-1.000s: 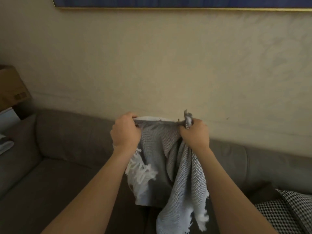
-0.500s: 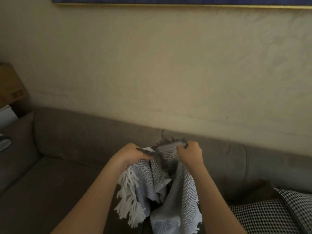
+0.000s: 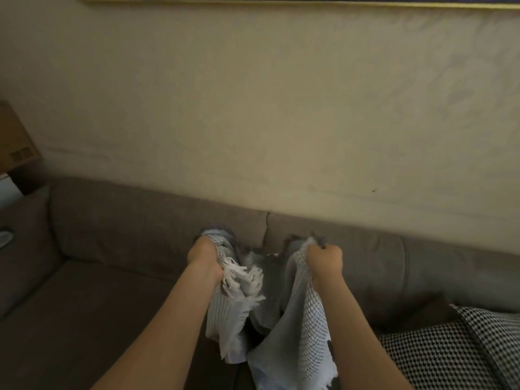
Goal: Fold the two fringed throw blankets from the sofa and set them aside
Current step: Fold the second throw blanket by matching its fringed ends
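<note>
hands: left hand (image 3: 204, 256) and right hand (image 3: 325, 261), fingers clamped on bunched gray blanket (image 3: 298, 319) | where: it sags between the fingers and hangs below them, over the sofa (image 3: 112, 220) | risk: bunched edges may not line up, so the fold could come out crooked

A single head-worn camera looks forward and down at the sofa (image 3: 126, 220), facing its backrest. It sits close (both forearms (image 3: 168, 327) enter from the bottom edge): left hand (image 3: 204, 258) and right hand (image 3: 325, 261) grip the blanket (image 3: 298, 319) just before the backrest, the wall (image 3: 253, 108) above the sofa filling the upper half.
</note>
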Tool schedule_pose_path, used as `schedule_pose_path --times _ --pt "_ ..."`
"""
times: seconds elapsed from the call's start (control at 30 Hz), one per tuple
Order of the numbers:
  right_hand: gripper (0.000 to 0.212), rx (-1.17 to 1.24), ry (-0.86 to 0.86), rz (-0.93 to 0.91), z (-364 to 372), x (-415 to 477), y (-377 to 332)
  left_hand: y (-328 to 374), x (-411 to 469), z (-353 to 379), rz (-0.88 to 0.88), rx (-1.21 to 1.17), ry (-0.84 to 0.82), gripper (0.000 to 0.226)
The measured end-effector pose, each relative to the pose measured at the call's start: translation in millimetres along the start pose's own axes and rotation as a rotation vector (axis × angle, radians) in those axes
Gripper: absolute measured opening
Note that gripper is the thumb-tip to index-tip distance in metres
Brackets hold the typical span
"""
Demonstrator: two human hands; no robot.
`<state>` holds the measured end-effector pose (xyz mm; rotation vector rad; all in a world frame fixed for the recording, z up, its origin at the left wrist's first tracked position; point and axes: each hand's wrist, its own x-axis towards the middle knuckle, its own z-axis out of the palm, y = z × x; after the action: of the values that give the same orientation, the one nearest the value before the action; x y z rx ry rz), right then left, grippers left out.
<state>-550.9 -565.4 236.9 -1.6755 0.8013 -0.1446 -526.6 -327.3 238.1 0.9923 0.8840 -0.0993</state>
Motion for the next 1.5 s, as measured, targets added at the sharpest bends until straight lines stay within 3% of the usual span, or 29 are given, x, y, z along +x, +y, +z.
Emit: schedule_pose_path --times 0.13,0.23,0.3,0.43,0.53,0.67,0.87,1.0,1.1,1.2,1.5 --pt "0.036 -0.161 -0.114 -0.107 9 -10 3 -18 -1 1 -0.003 0.099 -0.058 0.035" --pt "0.044 -0.183 -0.111 -0.164 13 -15 -1 -17 -13 -2 0.105 0.196 -0.030 0.058" --pt "0.046 -0.207 -0.094 -0.190 12 -19 -3 -13 -19 -4 0.124 0.258 -0.064 0.058" --pt "0.049 -0.320 -0.253 -0.353 17 -28 -3 -17 -31 2 0.375 0.655 -0.236 0.036" --pt "0.047 -0.376 -0.351 -0.501 23 -38 1 -24 -43 5 0.586 0.931 -0.470 0.055" --pt "0.052 -0.284 -0.384 -0.634 21 -41 11 -34 -33 3 0.669 1.132 -0.745 0.060" --pt "0.060 -0.212 -0.425 -0.688 11 -41 15 -33 -34 1 0.632 1.258 -0.803 0.032" --pt "0.061 -0.192 -0.386 -0.703 6 -39 16 -42 -34 7 0.752 1.233 -0.667 0.014" --pt "0.045 -0.242 -0.372 -0.678 2 -34 19 -47 -38 15 0.866 1.155 -0.466 0.018" --pt "0.050 -0.325 -0.418 -0.671 -3 -29 25 -47 -42 23 0.916 1.088 -0.334 0.022" --pt "0.056 -0.471 -0.572 -0.607 -26 -15 38 -37 -38 30 0.816 0.757 -0.040 0.025"
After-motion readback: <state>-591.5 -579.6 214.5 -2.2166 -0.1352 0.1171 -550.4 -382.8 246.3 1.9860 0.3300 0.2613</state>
